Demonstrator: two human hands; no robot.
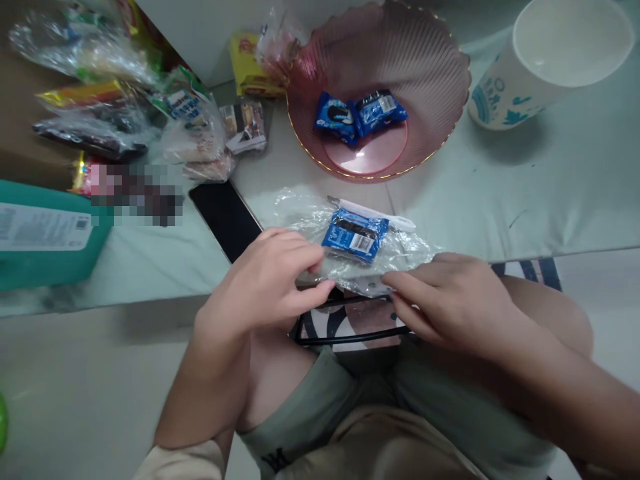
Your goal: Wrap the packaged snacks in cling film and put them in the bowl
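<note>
A clear plastic bag lies crumpled at the table's front edge. A blue snack packet with a barcode sits on or in it; I cannot tell which. Behind the packet is a narrow white strip-like thing. My left hand is at the bag's left side, thumb and forefinger apart with nothing visible between them. On the other side, my right hand pinches the bag's near edge between thumb and fingers. Beyond the bag, a pink ribbed bowl with a gold rim holds two blue snack packets.
A white paper cup stands at the right. A black phone lies beside my left hand. Wrapped snacks and a yellow packet crowd the back left, near a green container. The table's front edge runs just before my lap.
</note>
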